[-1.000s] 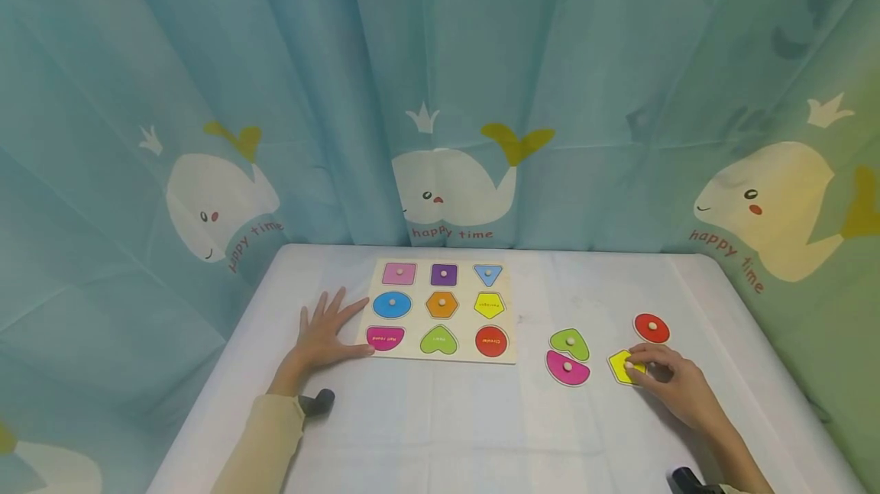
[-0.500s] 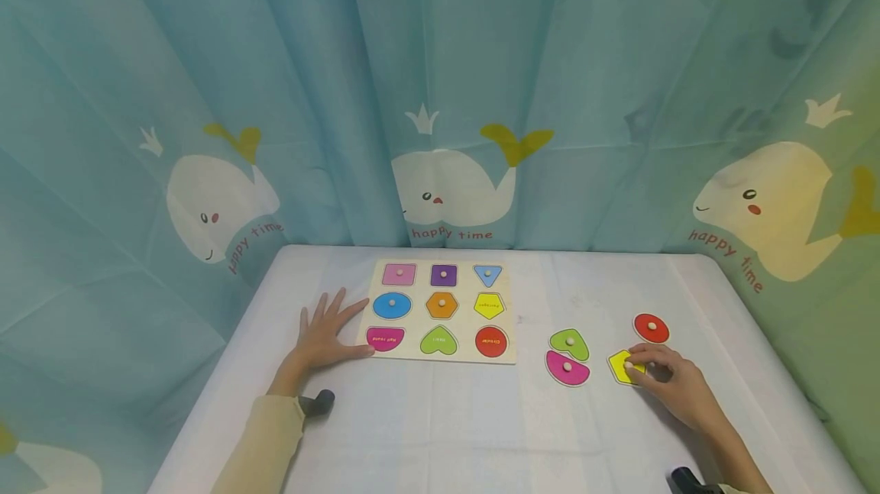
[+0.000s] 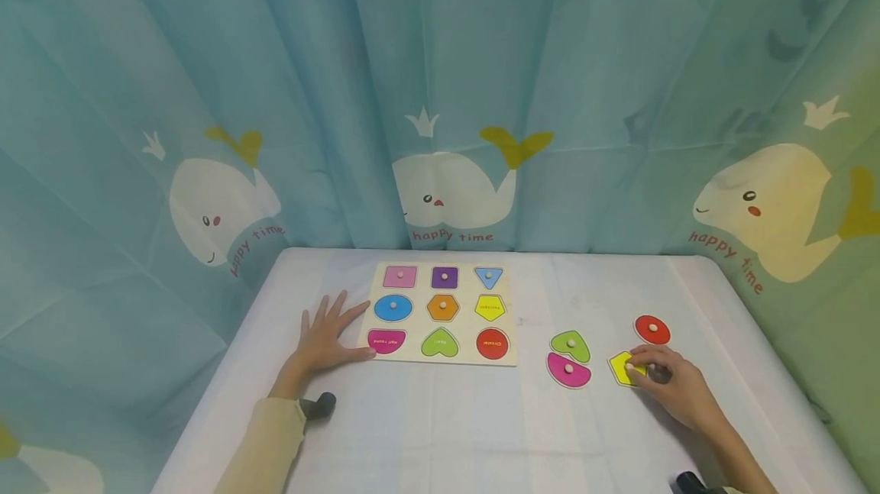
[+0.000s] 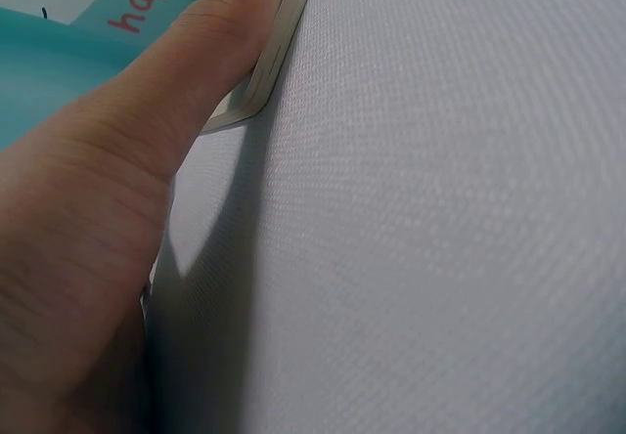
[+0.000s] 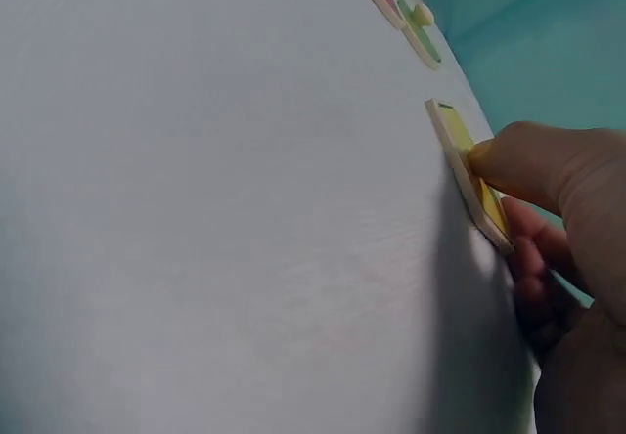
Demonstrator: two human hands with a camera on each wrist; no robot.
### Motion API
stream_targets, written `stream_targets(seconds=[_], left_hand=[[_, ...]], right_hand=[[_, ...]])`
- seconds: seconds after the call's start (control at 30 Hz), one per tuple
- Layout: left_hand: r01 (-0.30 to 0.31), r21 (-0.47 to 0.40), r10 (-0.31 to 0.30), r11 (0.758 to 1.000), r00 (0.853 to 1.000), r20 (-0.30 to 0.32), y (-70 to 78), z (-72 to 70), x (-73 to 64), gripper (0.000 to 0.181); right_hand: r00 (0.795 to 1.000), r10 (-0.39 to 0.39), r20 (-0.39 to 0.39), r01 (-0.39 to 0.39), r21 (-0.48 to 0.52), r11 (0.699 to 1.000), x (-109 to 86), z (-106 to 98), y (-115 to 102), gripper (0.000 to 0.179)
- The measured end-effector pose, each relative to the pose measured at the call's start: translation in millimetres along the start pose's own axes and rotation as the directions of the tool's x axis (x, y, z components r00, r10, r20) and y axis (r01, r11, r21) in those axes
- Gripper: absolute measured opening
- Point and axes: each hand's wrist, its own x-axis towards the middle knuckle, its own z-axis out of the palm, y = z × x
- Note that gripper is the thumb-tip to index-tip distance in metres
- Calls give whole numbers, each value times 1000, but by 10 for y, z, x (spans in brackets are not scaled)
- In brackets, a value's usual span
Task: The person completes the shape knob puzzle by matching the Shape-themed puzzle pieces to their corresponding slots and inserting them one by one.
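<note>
My right hand point(image 3: 677, 389) pinches the knob of a yellow pentagon puzzle piece point(image 3: 620, 369) between thumb and fingers. In the right wrist view the pentagon's pale wooden edge faces the white cloth; I cannot tell whether it touches. On the left, my left hand point(image 3: 321, 343) lies with fingers spread beside the wooden shape puzzle board point(image 3: 412, 359). Its thumb point(image 4: 210, 38) presses on the board's near left corner, and its index fingertip reaches the left edge. The board's yellow pentagon, red circle, green heart and magenta half-round places show printed words; the other shapes carry knobs.
A red round piece point(image 3: 651, 330) lies just beyond my right hand. Between board and pentagon are a green heart piece point(image 3: 571, 345) and a magenta half-round piece point(image 3: 567, 370), nearly touching. Behind the white table point(image 3: 481, 433) hangs a blue-green whale curtain point(image 3: 591, 97).
The head view has shifted very slightly. Both hands and all pieces otherwise stay where they were, with the right fingers on the pentagon's knob throughout.
</note>
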Motion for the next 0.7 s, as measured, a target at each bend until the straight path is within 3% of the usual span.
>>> stream_targets(seconds=[0.17, 0.27, 0.43, 0.7], left_hand=[[-5, 2, 5, 1000, 1000, -6, 8, 2, -7, 102], [-7, 0, 7, 1000, 1000, -6, 16, -1, -10, 102], [-5, -3, 5, 1000, 1000, 0, 10, -3, -4, 102], [-6, -3, 6, 1000, 1000, -1, 17, -9, -3, 102]], right_hand=[[999, -32, -7, 32, 8, 999, 74, -66, -66, 20], [996, -76, -49, 76, 3, 997, 134, -96, -110, 18], [976, -181, -121, 186, 26, 982, 251, -120, -209, 17], [949, -265, -170, 275, 42, 960, 424, -96, -380, 16]])
